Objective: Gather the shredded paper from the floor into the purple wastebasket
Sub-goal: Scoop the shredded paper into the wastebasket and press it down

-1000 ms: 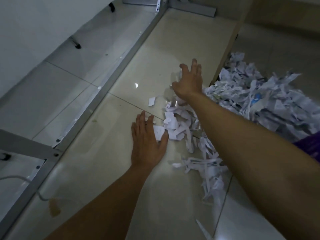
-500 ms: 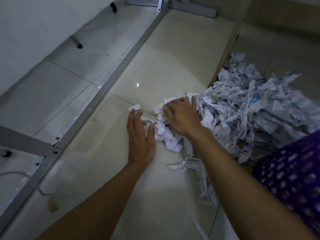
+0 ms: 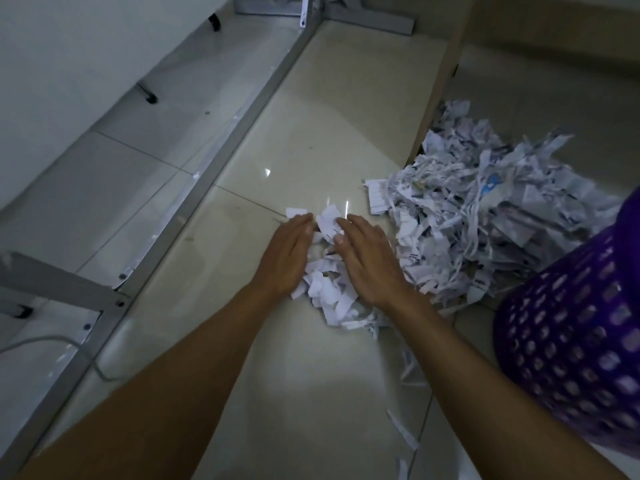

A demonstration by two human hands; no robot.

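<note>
White strips of shredded paper [image 3: 325,289] lie in a small clump on the pale floor tiles [image 3: 304,140], and we see both hands pressed against it from either side; the left hand [image 3: 285,259] rests with its palm turned inward on the clump's left flank, fingers straight and together, while the right hand [image 3: 367,261] lies over the clump's right side, fingers spread slightly and pointing away from us; neither grip is clenched, both being flat and cupping the loose paper between them rather than pinching it; a few scraps stick out just beyond the fingertips of both hands, and more trail back along the floor beneath the right forearm.

To the right of the right hand, touching the small clump at its edge, spreads the large heap of shredded paper [image 3: 485,216], grey-white with a fleck of blue print in it; it reaches away from the grip to the foot of a tan board [image 3: 440,84] that stands on the floor beyond it.

The purple wastebasket [image 3: 575,341], its wall pierced with rows of small holes, stands to the right of the right forearm, nearer to us than the big heap and just beside its near edge; we cannot tell whether any paper lies inside it.

Left of the left hand, well apart, a grey metal frame rail [image 3: 214,157] runs along the floor, with a white cable [image 3: 69,344] curling by its near end.
</note>
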